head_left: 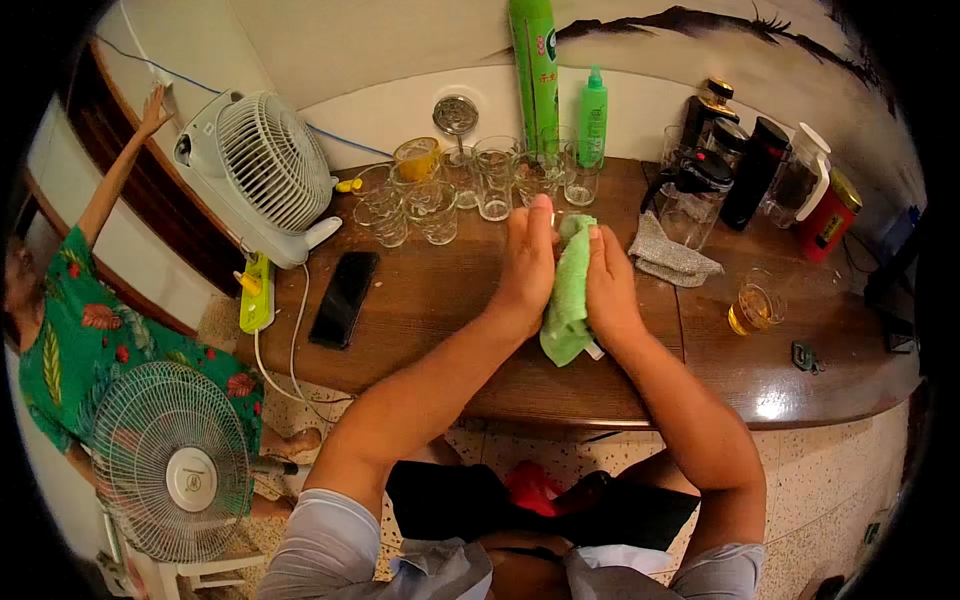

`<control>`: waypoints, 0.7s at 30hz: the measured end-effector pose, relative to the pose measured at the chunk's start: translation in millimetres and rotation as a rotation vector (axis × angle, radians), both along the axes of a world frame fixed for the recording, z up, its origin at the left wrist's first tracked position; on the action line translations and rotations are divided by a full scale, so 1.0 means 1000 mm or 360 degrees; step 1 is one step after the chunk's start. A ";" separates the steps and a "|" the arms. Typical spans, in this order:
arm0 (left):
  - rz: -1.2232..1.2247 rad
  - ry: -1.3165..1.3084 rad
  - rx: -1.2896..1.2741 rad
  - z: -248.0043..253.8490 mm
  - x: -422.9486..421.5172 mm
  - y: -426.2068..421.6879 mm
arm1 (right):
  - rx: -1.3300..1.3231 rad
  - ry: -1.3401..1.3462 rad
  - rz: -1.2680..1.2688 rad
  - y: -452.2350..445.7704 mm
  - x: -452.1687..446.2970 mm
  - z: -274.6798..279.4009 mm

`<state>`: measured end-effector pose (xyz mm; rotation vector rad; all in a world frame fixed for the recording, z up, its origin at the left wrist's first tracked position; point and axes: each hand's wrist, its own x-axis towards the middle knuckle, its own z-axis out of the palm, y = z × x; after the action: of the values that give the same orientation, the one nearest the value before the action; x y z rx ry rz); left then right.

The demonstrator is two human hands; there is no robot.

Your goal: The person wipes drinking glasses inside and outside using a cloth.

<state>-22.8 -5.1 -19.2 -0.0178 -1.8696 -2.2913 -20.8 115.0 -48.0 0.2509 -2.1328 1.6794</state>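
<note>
Above the middle of the brown table, a green cloth (568, 300) is pressed between my two hands. My left hand (528, 258) is on the cloth's left side, thumb pointing up, and also against a clear glass rim (572, 224) that shows at the cloth's top. On the right side, my right hand (612, 285) has its fingers wrapped on the cloth. The rest of the glass is hidden by cloth and hands. Just behind stand several clear glasses (494, 180). A grey cloth (668, 252) lies right of my right hand.
A black phone (344, 298), a box fan (265, 165) and a green power strip (257, 292) are on the left. Bottles and a glass pot (690, 205) stand back right, near a cup of amber liquid (752, 308). A person (110, 320) is at far left behind a round fan (175, 460).
</note>
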 end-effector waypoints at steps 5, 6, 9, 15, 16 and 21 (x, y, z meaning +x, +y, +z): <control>-0.0130 0.0129 0.0095 -0.014 -0.001 0.012 | -0.0410 -0.0114 0.0149 0.012 -0.015 0.002; -0.0094 0.0171 0.0073 -0.013 0.000 0.012 | -0.0409 -0.0075 0.0136 0.009 -0.011 0.005; -0.0003 0.0141 0.0142 -0.001 -0.001 0.003 | -0.0046 0.0039 0.0073 0.001 0.005 0.012; 0.0093 0.0181 0.0235 0.011 -0.008 -0.017 | 0.0347 0.0346 0.0070 -0.015 0.027 0.021; 0.0098 0.0158 0.0203 0.013 -0.005 -0.017 | 0.0397 0.0367 0.0056 -0.015 0.025 0.017; 0.0036 0.0024 0.0303 -0.002 -0.014 -0.008 | 0.0391 0.0324 -0.0020 -0.009 0.022 0.017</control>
<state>-36.5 -13.5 -21.0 0.0125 -1.6284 -2.4357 1.4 105.7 -31.3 0.4581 -2.1765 1.3204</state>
